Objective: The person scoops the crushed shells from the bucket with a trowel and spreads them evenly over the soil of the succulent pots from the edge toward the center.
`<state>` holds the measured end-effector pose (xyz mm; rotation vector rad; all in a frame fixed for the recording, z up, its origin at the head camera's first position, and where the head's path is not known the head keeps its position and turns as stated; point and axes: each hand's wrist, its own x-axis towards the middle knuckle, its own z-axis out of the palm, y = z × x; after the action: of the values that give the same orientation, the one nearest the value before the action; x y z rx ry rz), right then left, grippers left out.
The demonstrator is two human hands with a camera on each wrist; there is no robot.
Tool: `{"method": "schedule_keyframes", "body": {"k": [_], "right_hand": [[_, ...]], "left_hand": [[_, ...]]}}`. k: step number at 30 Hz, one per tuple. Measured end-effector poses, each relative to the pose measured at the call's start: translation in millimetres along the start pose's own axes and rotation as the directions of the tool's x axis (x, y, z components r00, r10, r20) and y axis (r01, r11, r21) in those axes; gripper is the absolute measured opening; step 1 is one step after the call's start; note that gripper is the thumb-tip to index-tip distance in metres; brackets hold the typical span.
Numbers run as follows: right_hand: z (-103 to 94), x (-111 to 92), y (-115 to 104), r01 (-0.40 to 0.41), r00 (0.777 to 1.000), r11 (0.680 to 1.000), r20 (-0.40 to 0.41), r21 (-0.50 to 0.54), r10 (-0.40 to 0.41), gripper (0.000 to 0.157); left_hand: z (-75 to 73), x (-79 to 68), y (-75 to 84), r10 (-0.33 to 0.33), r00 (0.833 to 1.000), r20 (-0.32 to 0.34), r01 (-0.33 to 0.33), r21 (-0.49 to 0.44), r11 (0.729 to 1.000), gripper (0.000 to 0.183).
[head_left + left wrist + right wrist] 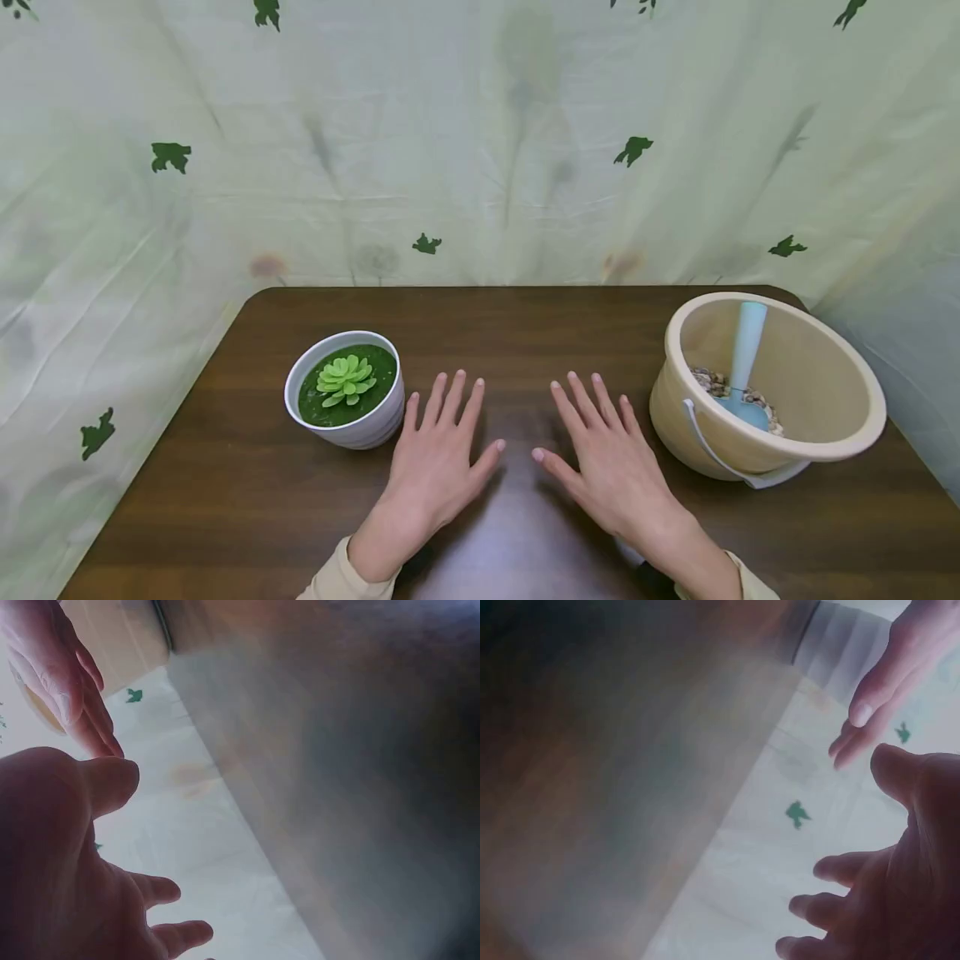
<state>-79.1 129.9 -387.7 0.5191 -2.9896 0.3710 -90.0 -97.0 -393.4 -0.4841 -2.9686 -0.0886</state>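
Both hands hover palm down over the middle of the dark wooden table, fingers spread and straight, holding nothing. The left hand [438, 467] is close to a white ribbed pot [367, 429] on the left, with a green succulent [346, 381] on dark green filling inside. My right hand [611, 462] is left of a cream bucket [825, 392] with a pale handle [720, 458] hanging down its front. Inside the bucket, a light blue scoop [747, 346] stands blade down in small pebbles [708, 382]. In each wrist view the opposite hand shows beyond the near one.
The brown table [517, 333] has a rounded far edge. Behind it hangs a pale curtain [480, 150] with dark green leaf shapes and faint flowers. The pot and the bucket flank the hands on either side.
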Motion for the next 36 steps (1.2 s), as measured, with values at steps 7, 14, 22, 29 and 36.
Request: {"method": "schedule_keyframes", "body": {"k": [7, 14, 22, 29, 36], "right_hand": [[-25.7, -1.1, -4.2, 0.022, 1.000, 1.000, -0.008, -0.016, -0.022, 0.082], [-55.5, -7.5, -6.9, 0.063, 0.986, 0.998, -0.159, 0.030, -0.057, 0.074], [-81.9, -17.3, 0.8, 0.123, 0.945, 0.980, -0.321, 0.154, -0.068, 0.060], [-107.2, -24.0, 25.8, 0.142, 0.934, 0.937, -0.357, 0.320, -0.020, 0.053], [-127.3, -24.8, 55.8, 0.203, 0.968, 0.797, -0.242, 0.568, -0.075, 0.052]], "left_hand": [[-13.2, 12.4, 4.7, 0.071, 0.995, -0.068, -0.072, -0.011, 0.997, 0.073], [-18.8, 31.6, 16.3, 0.165, 0.963, -0.215, -0.186, -0.082, 0.979, 0.069], [-21.8, 48.6, 35.4, 0.229, 0.922, -0.313, -0.322, -0.290, 0.901, 0.057], [-19.9, 59.5, 56.3, 0.221, 0.929, -0.297, -0.362, -0.602, 0.712, 0.048], [-14.5, 67.3, 85.6, 0.188, 0.953, -0.239, -0.302, -0.825, 0.478, 0.041]]}}
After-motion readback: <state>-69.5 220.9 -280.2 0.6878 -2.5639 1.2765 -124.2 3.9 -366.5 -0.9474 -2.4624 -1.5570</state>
